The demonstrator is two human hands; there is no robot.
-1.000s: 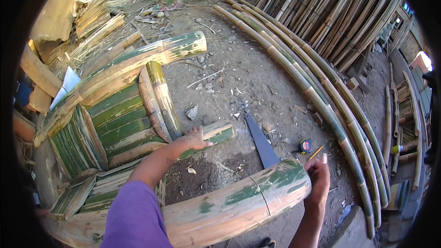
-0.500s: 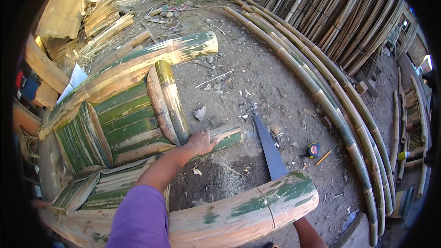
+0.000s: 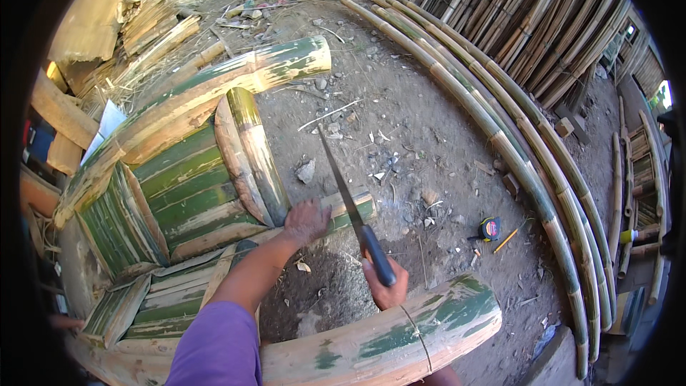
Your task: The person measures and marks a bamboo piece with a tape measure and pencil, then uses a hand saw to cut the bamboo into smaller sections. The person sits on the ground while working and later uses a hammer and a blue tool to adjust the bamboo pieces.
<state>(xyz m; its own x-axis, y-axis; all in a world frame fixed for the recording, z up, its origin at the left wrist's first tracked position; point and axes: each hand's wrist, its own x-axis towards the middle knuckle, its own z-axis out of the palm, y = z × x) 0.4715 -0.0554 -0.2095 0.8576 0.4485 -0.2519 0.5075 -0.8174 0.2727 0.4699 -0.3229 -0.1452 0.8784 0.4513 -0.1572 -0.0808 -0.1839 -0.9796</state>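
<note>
My left hand (image 3: 307, 221) grips the bamboo pole end (image 3: 363, 205) that sticks out from a green slatted bamboo panel (image 3: 189, 171), fingers over its top. My right hand (image 3: 389, 287) is closed round the dark handle of a handsaw (image 3: 346, 189). The saw's blade stands over the pole end, slanting up and away, just right of my left hand; whether it touches the pole I cannot tell. In front of my right forearm lies a thick bamboo pole (image 3: 336, 339), hiding part of that arm.
Another thick pole (image 3: 275, 64) borders the panel's far side. A tape measure (image 3: 489, 229) and yellow pencil (image 3: 506, 241) lie on the dirt. Long bamboo poles (image 3: 493, 129) run along the right, with stacked bamboo (image 3: 529, 21) behind. What looks like another person's hand (image 3: 68, 322) shows at far left.
My right hand has come up from behind the near thick pole, bringing the saw left and up over the pole end. My left hand stays on the pole, and the view has shifted slightly.
</note>
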